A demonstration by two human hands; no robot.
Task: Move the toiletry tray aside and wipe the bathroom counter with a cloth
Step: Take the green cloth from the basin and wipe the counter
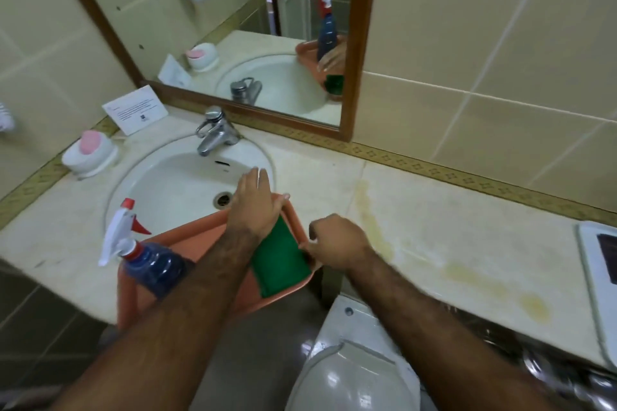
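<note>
Left hand (255, 207) lies flat, fingers apart, on the orange tray's (187, 237) twelve o'clock rim; right hand (337, 242) pinches the green cloth (280, 260) at three o'clock.

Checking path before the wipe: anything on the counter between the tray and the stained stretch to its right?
Nothing visible. The tray sits over the sink edge with both hands on it, left hand and right hand. The counter to its right is bare up to a white item at the far right edge.

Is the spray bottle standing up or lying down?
Tipped over. The spray bottle lies slanted in the orange tray, its white nozzle pointing up and left rather than straight up.
</note>
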